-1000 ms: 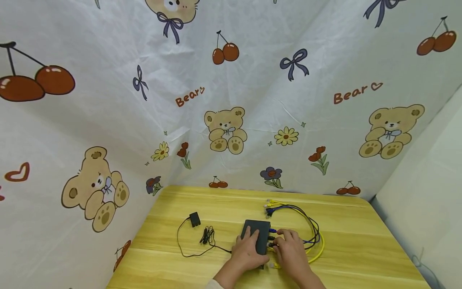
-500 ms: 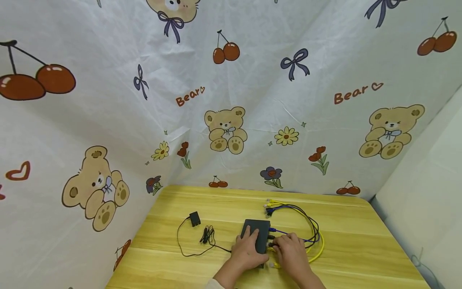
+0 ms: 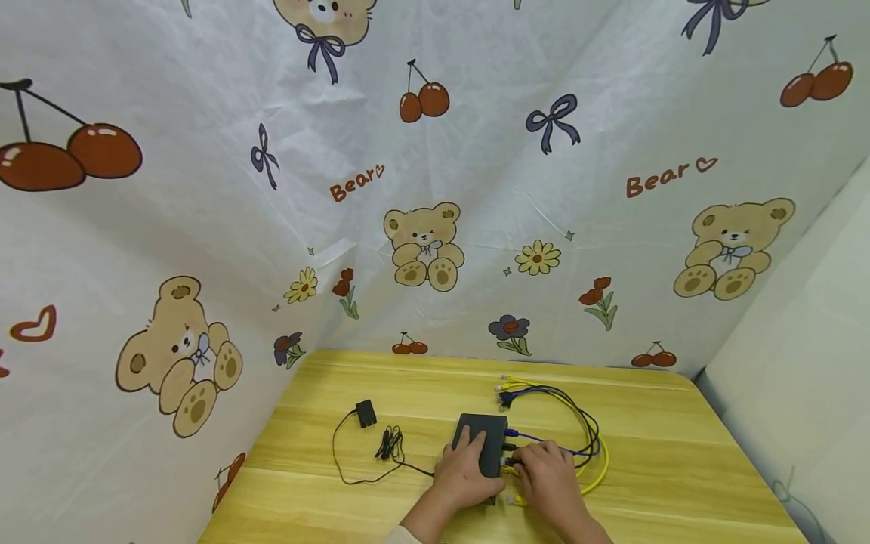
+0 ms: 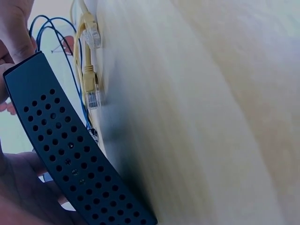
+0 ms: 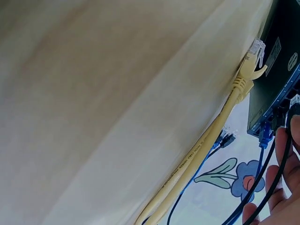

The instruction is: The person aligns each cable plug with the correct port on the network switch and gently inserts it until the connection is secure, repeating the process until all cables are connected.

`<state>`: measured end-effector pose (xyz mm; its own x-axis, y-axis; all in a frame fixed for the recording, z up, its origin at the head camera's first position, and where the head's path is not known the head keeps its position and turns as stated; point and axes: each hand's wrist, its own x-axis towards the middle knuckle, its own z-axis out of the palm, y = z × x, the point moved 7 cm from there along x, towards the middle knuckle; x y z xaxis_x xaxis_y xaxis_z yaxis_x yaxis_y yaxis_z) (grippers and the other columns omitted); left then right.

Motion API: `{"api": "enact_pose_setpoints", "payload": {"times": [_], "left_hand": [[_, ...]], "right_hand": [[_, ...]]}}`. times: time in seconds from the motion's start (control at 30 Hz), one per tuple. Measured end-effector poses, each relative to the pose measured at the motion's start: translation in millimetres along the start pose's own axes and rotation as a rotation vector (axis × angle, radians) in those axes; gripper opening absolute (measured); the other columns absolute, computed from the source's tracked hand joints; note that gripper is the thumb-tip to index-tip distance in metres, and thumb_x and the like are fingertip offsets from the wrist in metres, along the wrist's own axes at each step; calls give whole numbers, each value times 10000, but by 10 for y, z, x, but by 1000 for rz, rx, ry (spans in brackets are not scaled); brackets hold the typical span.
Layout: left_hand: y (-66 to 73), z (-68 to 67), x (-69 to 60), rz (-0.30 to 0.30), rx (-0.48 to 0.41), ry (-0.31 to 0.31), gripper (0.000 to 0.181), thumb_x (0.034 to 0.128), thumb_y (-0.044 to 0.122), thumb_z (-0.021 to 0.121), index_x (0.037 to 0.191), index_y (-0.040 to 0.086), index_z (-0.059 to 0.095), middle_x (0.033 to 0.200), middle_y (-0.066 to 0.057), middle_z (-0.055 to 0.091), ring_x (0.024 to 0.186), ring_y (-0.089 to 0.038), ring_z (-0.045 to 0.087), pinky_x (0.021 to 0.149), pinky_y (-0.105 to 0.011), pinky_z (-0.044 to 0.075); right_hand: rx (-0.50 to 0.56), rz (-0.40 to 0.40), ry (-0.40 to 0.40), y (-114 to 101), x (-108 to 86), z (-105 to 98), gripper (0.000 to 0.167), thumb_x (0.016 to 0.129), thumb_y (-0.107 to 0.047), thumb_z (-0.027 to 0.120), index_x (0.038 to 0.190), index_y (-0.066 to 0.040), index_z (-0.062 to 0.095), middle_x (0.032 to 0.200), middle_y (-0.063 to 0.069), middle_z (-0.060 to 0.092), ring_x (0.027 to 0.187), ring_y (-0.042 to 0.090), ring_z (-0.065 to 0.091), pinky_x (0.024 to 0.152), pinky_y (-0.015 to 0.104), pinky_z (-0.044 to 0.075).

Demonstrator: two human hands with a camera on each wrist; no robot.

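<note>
My left hand [image 3: 461, 472] grips a black network switch [image 3: 492, 434], fingers spread over its top and thumb at the near end. The left wrist view shows its perforated side [image 4: 65, 140]. The switch is tilted, with its underside [image 5: 281, 56] visible from the right wrist. My right hand [image 3: 549, 476] pinches the black plug [image 5: 294, 110] of a network cable at the port side. Its clear tip shows against the ports; how far it is in, I cannot tell. Beside it, a blue plug [image 5: 265, 135] and another black plug [image 5: 278, 117] sit in ports.
Yellow cable plugs [image 3: 518, 500] lie near the right hand. The cables' other ends [image 3: 506, 398] lie bundled behind. Left of the switch are a power adapter [image 3: 365, 413] and its tied cord [image 3: 389, 443]. A bear-patterned cloth [image 3: 476, 174] hangs behind the wooden table [image 3: 326, 514].
The right hand's fingers have drawn back from near the blue plug, exposing more blue cable, and stay on the black plug. The left hand and switch hold still.
</note>
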<state>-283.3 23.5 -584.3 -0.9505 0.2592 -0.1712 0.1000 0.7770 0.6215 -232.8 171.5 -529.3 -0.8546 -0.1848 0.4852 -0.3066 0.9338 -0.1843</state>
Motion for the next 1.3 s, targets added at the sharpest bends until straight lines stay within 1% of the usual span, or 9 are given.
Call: {"api": "enact_pose_setpoints", "payload": {"times": [0.27, 0.37, 0.5, 0.6, 0.77, 0.97, 1.1, 1.2, 1.3], "left_hand": [[1, -26, -23, 8, -12, 7, 899, 739, 569, 772, 1522, 282, 436, 1625, -112, 282, 1366, -575, 329, 908, -783, 335], [4, -30, -26, 12, -13, 11, 892, 742, 562, 763, 1523, 281, 435, 1626, -110, 282, 1366, -568, 333, 906, -777, 341], [-1, -31, -29, 10, -15, 12, 887, 749, 568, 757, 1523, 283, 433, 1628, -108, 278, 1371, -570, 326, 915, -772, 340], [-4, -29, -25, 14, -21, 12, 894, 744, 586, 756, 1524, 292, 431, 1630, -105, 275, 1368, -568, 331, 922, -763, 342], [-21, -11, -11, 19, -14, 9, 910, 737, 614, 753, 1527, 303, 423, 1632, -97, 272, 1362, -565, 341, 927, -752, 348], [-12, -7, -14, 19, 5, 17, 901, 740, 600, 755, 1523, 294, 432, 1625, -106, 286, 1337, -544, 378, 908, -741, 366], [-9, -3, -17, 14, 17, 22, 897, 734, 598, 754, 1518, 297, 440, 1622, -102, 294, 1323, -523, 401, 901, -729, 377], [1, 0, -26, 18, 50, 28, 895, 731, 599, 751, 1517, 302, 442, 1620, -100, 299, 1280, -505, 434, 881, -701, 399], [28, 4, -42, 38, 99, 39, 898, 734, 609, 744, 1519, 294, 442, 1614, -108, 311, 1209, -481, 470, 837, -644, 431]], "right_hand": [[-14, 1, 2, -11, 34, 35, 154, 811, -168, 826, 875, -242, 707, 865, -84, 673, 888, 205, 559, 798, 511, 439], [-11, -38, 29, -13, 29, 42, 177, 776, -168, 854, 858, -244, 717, 864, -93, 684, 897, 206, 565, 791, 517, 441], [9, -107, 87, -47, 11, 5, 216, 721, -162, 887, 826, -252, 722, 853, -109, 696, 895, 193, 571, 774, 517, 435], [18, -127, 108, -65, 6, -30, 227, 708, -154, 891, 811, -250, 714, 835, -109, 693, 890, 190, 572, 769, 520, 432], [21, -130, 74, -61, 6, -23, 209, 728, -153, 881, 821, -238, 715, 838, -98, 700, 906, 196, 580, 787, 547, 444], [-19, -114, 56, -40, 16, 81, 186, 742, -181, 878, 813, -241, 718, 828, -106, 691, 894, 181, 575, 790, 545, 450], [10, -124, 44, -53, 13, 108, 183, 741, -169, 877, 807, -233, 719, 814, -109, 684, 906, 176, 575, 811, 544, 450], [14, -133, 27, -61, 21, 126, 178, 737, -161, 880, 809, -217, 726, 817, -103, 689, 915, 173, 579, 831, 530, 456], [14, -139, 11, -68, 32, 139, 177, 734, -141, 881, 801, -199, 728, 812, -95, 686, 904, 168, 576, 839, 502, 470]]}}
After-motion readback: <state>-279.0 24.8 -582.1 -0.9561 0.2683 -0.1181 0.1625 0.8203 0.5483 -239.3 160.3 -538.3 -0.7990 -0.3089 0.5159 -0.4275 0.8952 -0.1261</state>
